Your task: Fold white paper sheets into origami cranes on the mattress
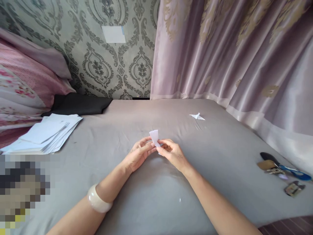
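Between my two hands is a small piece of folded white paper [154,135], held up just above the grey sheet [137,199]. My left hand [139,153] pinches it from the left with thumb and fingers. On the right side of the paper, my right hand [173,152] grips its lower part between thumb and fingertips. The paper's wider end sticks up above the fingers, and its lower folds are partly hidden by them. A pale bangle [97,199] circles my left wrist. Farther off to the right lies a folded white paper figure [197,116] with pointed ends.
A stack of white papers [46,133] lies at the left, before a black folded item [80,103]. At the right are keys [275,170], a blue-handled object [297,172] and a small card-like item [294,189]. Curtains [195,49] hang along the right side.
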Action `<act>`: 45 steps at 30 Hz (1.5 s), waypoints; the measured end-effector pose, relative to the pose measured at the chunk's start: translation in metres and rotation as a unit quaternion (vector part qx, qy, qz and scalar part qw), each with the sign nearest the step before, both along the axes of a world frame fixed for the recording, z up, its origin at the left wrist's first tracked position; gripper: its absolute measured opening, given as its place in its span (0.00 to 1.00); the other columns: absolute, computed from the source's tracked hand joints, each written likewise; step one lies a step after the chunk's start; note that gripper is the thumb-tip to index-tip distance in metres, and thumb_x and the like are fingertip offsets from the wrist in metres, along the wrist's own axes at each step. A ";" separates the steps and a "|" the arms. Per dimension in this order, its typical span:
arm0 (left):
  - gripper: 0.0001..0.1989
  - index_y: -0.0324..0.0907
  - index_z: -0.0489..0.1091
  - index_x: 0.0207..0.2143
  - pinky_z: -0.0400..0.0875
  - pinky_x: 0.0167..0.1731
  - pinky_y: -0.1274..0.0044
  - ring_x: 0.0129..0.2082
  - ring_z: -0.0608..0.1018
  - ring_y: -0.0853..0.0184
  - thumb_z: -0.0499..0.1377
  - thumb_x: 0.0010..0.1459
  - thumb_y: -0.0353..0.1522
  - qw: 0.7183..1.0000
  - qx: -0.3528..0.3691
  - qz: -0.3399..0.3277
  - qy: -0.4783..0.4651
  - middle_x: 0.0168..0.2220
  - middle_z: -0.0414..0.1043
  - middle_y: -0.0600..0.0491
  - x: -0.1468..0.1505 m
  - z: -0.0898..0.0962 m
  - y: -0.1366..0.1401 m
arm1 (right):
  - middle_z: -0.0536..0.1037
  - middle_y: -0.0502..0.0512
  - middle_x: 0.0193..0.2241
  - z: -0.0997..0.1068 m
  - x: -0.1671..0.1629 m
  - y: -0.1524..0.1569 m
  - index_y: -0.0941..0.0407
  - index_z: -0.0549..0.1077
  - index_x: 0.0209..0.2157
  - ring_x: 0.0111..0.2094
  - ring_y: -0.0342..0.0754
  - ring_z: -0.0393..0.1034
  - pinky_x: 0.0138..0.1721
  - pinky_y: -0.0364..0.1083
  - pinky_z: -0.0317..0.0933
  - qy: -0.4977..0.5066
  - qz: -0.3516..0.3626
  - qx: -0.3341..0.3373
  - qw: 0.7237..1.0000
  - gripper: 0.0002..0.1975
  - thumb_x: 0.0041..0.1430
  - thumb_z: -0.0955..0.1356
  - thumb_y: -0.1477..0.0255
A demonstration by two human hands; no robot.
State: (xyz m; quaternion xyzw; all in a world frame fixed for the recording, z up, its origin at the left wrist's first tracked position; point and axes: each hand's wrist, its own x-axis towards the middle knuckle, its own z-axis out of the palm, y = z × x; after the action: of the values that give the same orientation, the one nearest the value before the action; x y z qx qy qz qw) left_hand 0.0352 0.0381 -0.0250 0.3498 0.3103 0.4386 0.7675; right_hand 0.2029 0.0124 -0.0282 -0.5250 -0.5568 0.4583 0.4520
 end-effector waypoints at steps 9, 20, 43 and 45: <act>0.13 0.37 0.71 0.40 0.67 0.53 0.67 0.47 0.77 0.60 0.65 0.55 0.35 0.997 0.057 -0.011 0.044 0.42 0.76 0.46 -0.001 -0.010 0.001 | 0.76 0.53 0.30 0.008 0.000 -0.002 0.56 0.72 0.45 0.31 0.46 0.71 0.31 0.45 0.64 0.025 0.009 -0.075 0.997 0.21 0.53 0.71 0.59; 0.15 0.40 0.72 0.40 0.68 0.46 0.73 0.42 0.79 0.62 0.64 0.54 0.40 0.972 0.132 -0.002 0.196 0.38 0.79 0.50 0.004 0.003 -0.007 | 0.76 0.53 0.31 0.010 -0.001 -0.003 0.56 0.70 0.41 0.29 0.46 0.71 0.31 0.45 0.63 0.008 -0.025 -0.061 0.998 0.21 0.52 0.71 0.56; 0.15 0.37 0.69 0.32 0.59 0.21 0.83 0.20 0.68 0.74 0.62 0.46 0.40 0.957 0.029 0.166 0.238 0.21 0.69 0.58 0.001 -0.010 0.011 | 0.71 0.47 0.21 -0.020 0.014 0.022 0.57 0.65 0.43 0.24 0.45 0.65 0.27 0.43 0.57 -0.031 -0.117 0.013 0.993 0.17 0.55 0.65 0.62; 0.16 0.40 0.66 0.36 0.60 0.21 0.82 0.20 0.69 0.72 0.62 0.47 0.40 0.949 0.038 0.166 0.264 0.21 0.70 0.59 0.000 -0.008 0.011 | 0.71 0.45 0.21 -0.021 0.015 0.024 0.56 0.61 0.49 0.22 0.44 0.64 0.28 0.43 0.57 -0.059 -0.114 0.013 0.992 0.20 0.56 0.64 0.65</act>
State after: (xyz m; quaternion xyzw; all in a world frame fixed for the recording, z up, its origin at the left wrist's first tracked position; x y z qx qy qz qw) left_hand 0.0354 0.0487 -0.0329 0.4250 0.5385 0.4637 0.5607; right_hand 0.2175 0.0359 -0.0496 -0.6054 -0.5247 0.3647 0.4745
